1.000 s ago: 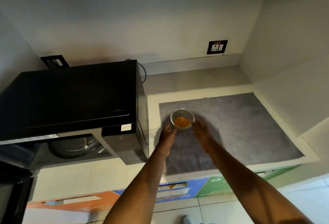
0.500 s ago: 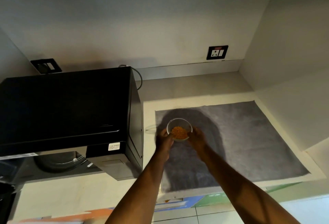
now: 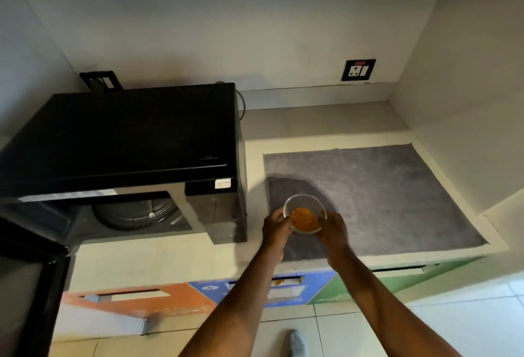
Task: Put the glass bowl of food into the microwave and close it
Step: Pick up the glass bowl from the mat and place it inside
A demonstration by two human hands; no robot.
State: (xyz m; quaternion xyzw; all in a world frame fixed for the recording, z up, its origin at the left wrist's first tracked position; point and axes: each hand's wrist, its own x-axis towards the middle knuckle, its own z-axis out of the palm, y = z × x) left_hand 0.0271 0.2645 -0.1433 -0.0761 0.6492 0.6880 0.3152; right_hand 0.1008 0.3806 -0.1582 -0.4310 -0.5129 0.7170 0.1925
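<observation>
A small clear glass bowl (image 3: 304,206) with orange food sits between both hands, above the near left part of a grey mat (image 3: 382,186). My left hand (image 3: 276,224) grips its left side and my right hand (image 3: 334,227) its right side. Whether the bowl rests on the mat or is just above it I cannot tell. The black microwave (image 3: 127,141) stands to the left on the counter. Its door (image 3: 25,280) hangs open at the far left, and the round turntable (image 3: 133,212) shows inside the cavity.
The pale counter (image 3: 170,254) runs under the microwave and mat. A wall socket (image 3: 358,69) is on the back wall, another dark plate (image 3: 99,81) behind the microwave. Walls close in at the right. Coloured bin fronts (image 3: 198,297) sit below the counter edge.
Both hands closed on the bowl's sides and drew it nearer the counter's front edge. The camera view shifted, showing more of the open microwave cavity and door.
</observation>
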